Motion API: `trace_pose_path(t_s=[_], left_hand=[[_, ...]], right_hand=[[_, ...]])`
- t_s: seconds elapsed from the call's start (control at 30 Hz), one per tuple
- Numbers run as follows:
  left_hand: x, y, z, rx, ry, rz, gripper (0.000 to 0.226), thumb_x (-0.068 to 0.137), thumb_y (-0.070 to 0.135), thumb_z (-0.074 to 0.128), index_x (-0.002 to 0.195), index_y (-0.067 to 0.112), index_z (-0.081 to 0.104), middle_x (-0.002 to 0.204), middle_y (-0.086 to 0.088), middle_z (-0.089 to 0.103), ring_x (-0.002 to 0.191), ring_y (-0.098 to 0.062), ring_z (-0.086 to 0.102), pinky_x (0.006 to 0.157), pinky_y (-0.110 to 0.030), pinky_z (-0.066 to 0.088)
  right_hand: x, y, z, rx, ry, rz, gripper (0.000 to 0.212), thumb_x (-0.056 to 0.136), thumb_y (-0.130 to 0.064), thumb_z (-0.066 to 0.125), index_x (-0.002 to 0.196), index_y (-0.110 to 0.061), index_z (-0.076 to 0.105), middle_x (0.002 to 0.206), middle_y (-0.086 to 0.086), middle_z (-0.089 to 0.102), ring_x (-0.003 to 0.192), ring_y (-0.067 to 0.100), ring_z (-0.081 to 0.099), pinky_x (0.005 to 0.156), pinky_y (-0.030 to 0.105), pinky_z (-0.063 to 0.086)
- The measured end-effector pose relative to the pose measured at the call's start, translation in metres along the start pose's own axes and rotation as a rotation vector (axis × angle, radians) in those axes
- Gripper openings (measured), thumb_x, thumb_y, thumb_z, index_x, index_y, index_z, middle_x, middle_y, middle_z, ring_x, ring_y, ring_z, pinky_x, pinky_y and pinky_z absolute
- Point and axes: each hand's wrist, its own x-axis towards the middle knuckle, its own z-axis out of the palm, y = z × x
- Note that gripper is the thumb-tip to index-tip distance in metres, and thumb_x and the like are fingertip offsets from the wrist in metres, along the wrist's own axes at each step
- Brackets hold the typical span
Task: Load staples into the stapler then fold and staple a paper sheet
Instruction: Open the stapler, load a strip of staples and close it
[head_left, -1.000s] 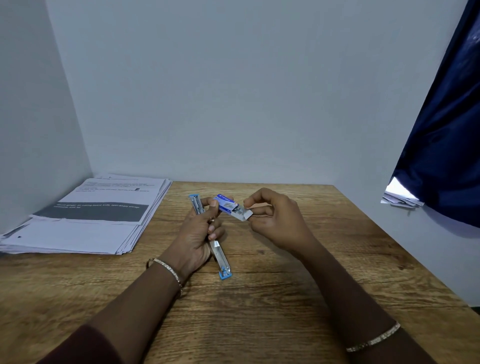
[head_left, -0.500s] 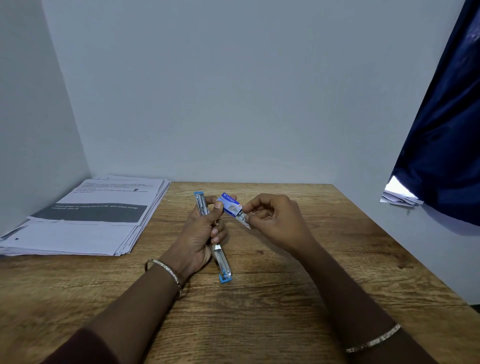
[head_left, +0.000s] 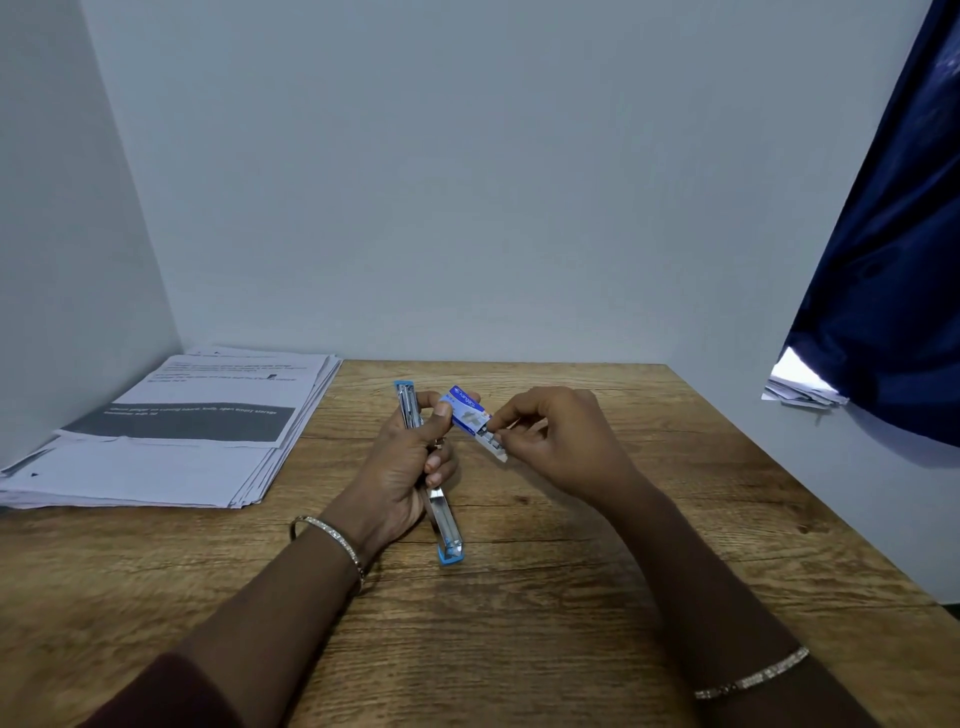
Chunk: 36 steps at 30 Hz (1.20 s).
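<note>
My left hand (head_left: 410, 467) grips the opened blue and silver stapler (head_left: 445, 525) around its middle, its two arms spread far and near, the near end resting on the wooden table (head_left: 519, 623). The same hand's thumb and forefinger pinch a small blue staple box (head_left: 467, 410). My right hand (head_left: 561, 441) pinches the white inner tray of staples (head_left: 491, 444), which sticks out of the box's right end. A stack of printed paper sheets (head_left: 171, 441) lies at the table's left.
Pale walls close in the table at the back and left. A dark blue curtain (head_left: 893, 260) hangs at the right, with some papers (head_left: 802, 387) under its lower corner. The table's right edge runs diagonally toward me.
The stapler has tilted more upright in my left hand. My right hand has shifted a little lower and drawn the white tray out of the blue box.
</note>
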Motion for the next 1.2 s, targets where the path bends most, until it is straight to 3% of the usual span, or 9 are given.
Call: trace_pose_path(t_s=[0.07,0.2,0.4,0.57,0.67,0.77,0.87,1.1,1.2], left_hand=[[-0.0005,0.0005,0.0007,0.02,0.001,0.001,0.009,0.096,0.012,0.06,0.094,0.016,0.052,0.106,-0.018,0.052,0.029,-0.006,0.03,0.029,-0.015,0.027],[-0.0011,0.0007,-0.0002,0.033,-0.003,-0.003,0.01,0.097,0.012,0.06,0.095,0.016,0.051,0.111,-0.021,0.055,0.028,-0.005,0.032,0.028,-0.015,0.028],[-0.0004,-0.0006,-0.0015,0.039,-0.001,-0.012,0.01,0.098,0.012,0.059,0.092,0.017,0.052,0.107,-0.013,0.044,0.027,-0.005,0.031,0.029,-0.013,0.027],[0.0001,0.0003,0.0002,0.03,0.038,-0.021,0.013,0.096,0.009,0.06,0.088,0.017,0.053,0.058,-0.004,0.045,0.026,-0.005,0.03,0.028,-0.013,0.026],[0.0009,0.0003,0.0007,0.027,0.045,-0.034,0.013,0.098,0.008,0.059,0.088,0.016,0.054,0.051,-0.001,0.041,0.026,-0.005,0.03,0.028,-0.013,0.027],[0.0017,0.0009,-0.0007,0.007,0.032,-0.056,0.018,0.098,0.008,0.058,0.082,0.016,0.055,0.05,-0.001,0.039,0.026,-0.006,0.03,0.03,-0.012,0.027],[0.0017,0.0012,-0.0015,-0.018,0.032,-0.078,0.022,0.098,0.007,0.057,0.078,0.016,0.056,0.049,0.0,0.04,0.026,-0.006,0.031,0.029,-0.012,0.028],[0.0015,0.0037,-0.0006,-0.065,0.078,-0.132,0.018,0.099,0.006,0.054,0.083,0.013,0.055,0.053,-0.002,0.04,0.027,-0.006,0.031,0.029,-0.013,0.028],[0.0006,0.0046,-0.0002,-0.077,0.086,-0.151,0.019,0.1,0.006,0.053,0.082,0.013,0.056,0.053,-0.002,0.039,0.028,-0.007,0.03,0.029,-0.013,0.028]], right_hand=[[0.0009,-0.0005,-0.0005,-0.038,-0.013,-0.006,0.019,0.08,-0.007,0.074,0.093,-0.017,0.084,0.081,0.0,0.08,0.064,0.001,0.065,0.063,0.008,0.045],[0.0022,-0.0007,-0.0002,-0.08,-0.028,-0.016,0.012,0.081,-0.015,0.078,0.092,-0.017,0.084,0.083,0.0,0.08,0.075,0.012,0.07,0.076,0.036,0.057],[0.0017,-0.0002,0.0008,-0.115,-0.072,-0.059,0.008,0.085,-0.017,0.075,0.089,-0.018,0.082,0.084,-0.001,0.077,0.077,0.015,0.067,0.075,0.04,0.056],[-0.001,0.0014,0.0018,-0.076,-0.11,-0.081,0.005,0.084,-0.014,0.069,0.084,-0.017,0.073,0.083,-0.004,0.072,0.077,0.015,0.064,0.073,0.042,0.056],[-0.0012,0.0022,0.0035,-0.072,-0.13,-0.09,0.004,0.084,-0.013,0.067,0.083,-0.016,0.069,0.085,-0.003,0.071,0.079,0.017,0.063,0.074,0.044,0.055],[-0.0002,0.0032,0.0044,-0.011,-0.104,-0.071,0.005,0.086,-0.012,0.065,0.084,-0.016,0.068,0.086,-0.001,0.07,0.08,0.019,0.063,0.069,0.036,0.053],[0.0013,0.0047,0.0045,0.079,-0.076,-0.006,0.005,0.09,-0.014,0.068,0.086,-0.015,0.07,0.087,-0.001,0.07,0.079,0.018,0.063,0.06,0.014,0.042],[0.0021,0.0054,0.0012,0.256,-0.015,0.07,0.005,0.09,-0.016,0.072,0.086,-0.014,0.073,0.084,-0.004,0.07,0.073,0.008,0.06,0.063,0.019,0.045],[0.003,0.0026,0.0015,0.299,0.075,0.073,0.008,0.088,-0.016,0.073,0.081,-0.013,0.071,0.078,-0.009,0.069,0.068,-0.003,0.056,0.06,0.01,0.042]])
